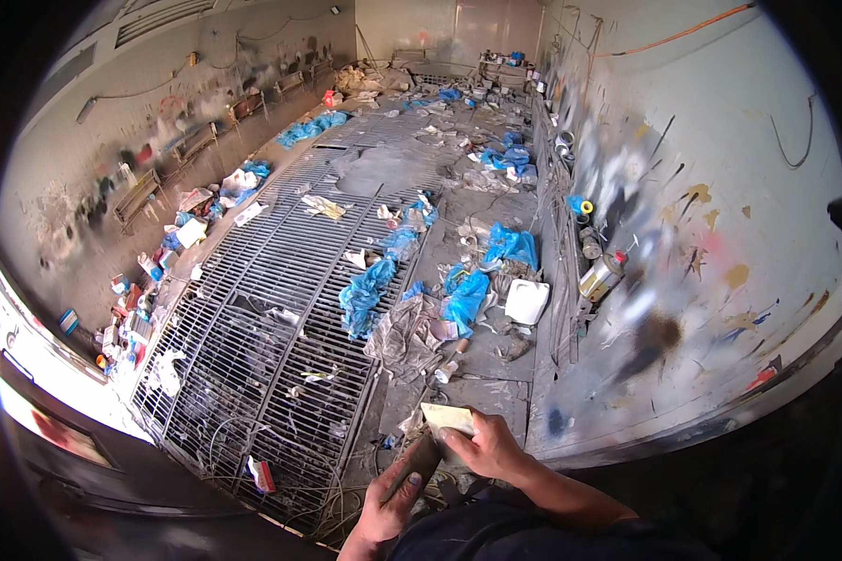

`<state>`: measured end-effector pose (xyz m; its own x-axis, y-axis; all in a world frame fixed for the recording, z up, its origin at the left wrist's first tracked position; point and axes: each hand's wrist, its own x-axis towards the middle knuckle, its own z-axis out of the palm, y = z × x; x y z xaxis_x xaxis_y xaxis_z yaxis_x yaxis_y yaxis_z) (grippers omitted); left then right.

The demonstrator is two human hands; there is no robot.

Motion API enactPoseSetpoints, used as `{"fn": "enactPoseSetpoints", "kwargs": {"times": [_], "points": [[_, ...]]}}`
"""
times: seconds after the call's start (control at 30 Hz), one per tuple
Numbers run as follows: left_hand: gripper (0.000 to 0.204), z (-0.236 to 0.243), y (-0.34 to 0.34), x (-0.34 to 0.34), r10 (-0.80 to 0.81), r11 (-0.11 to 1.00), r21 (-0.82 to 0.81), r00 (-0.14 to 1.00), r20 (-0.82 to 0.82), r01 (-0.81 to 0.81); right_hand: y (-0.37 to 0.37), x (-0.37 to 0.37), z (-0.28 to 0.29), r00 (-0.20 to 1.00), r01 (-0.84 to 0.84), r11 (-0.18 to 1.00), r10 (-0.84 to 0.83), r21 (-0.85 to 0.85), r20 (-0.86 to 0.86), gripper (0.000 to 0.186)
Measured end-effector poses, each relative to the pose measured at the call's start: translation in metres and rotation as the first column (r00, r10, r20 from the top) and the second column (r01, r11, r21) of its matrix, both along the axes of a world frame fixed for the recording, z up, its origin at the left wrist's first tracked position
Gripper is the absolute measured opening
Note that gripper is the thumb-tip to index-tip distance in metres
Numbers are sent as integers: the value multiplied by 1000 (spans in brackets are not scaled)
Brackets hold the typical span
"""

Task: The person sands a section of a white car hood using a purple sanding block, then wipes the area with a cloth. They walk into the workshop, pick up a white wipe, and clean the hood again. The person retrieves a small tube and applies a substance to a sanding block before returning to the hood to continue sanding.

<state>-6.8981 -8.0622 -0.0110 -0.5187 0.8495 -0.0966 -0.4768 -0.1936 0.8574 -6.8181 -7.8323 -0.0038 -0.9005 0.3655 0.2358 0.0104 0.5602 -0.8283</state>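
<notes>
My left hand is closed round a dark grey-brown flat piece, thumb lying across it; its exact kind does not show. My right hand pinches a pale yellow, flat, straight-edged piece between thumb and fingers. The two pieces meet or overlap in front of my body, and I cannot tell whether they touch. Just beyond them lies a small clear bottle or tube on the dusty floor. A crumpled grey-brown cloth or sheet is farther off, left of it.
Floor grating stretches away on the left, strewn with crumpled blue plastic and paper. Thin cables loop near my left forearm. A white plastic container lies on the right. Beside the paint-spattered wall stands a metal can.
</notes>
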Motion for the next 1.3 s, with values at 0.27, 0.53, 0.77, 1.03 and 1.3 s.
{"fn": "enactPoseSetpoints", "kwargs": {"times": [0.27,0.53,0.77,1.03,1.3], "points": [[49,-17,-45,-28,101,955,-254,973,-206,-153,-45,-46,-17,979,-203,979,203,16,-30,31],[31,-21,-44,-104,509,860,-168,839,192,-483,-7,-109,-62,990,24,920,33,-392,138,29],[28,-47,-9,-210,514,852,-246,826,229,-462,15,-248,-76,975,-17,629,183,-778,126,26],[59,-83,89,-430,604,724,-361,793,-81,-588,83,-460,-82,922,-214,474,387,-854,-16,31],[109,-77,205,-575,476,865,-117,871,-118,-489,153,-615,-47,941,-288,957,289,29,-178,27]]}}
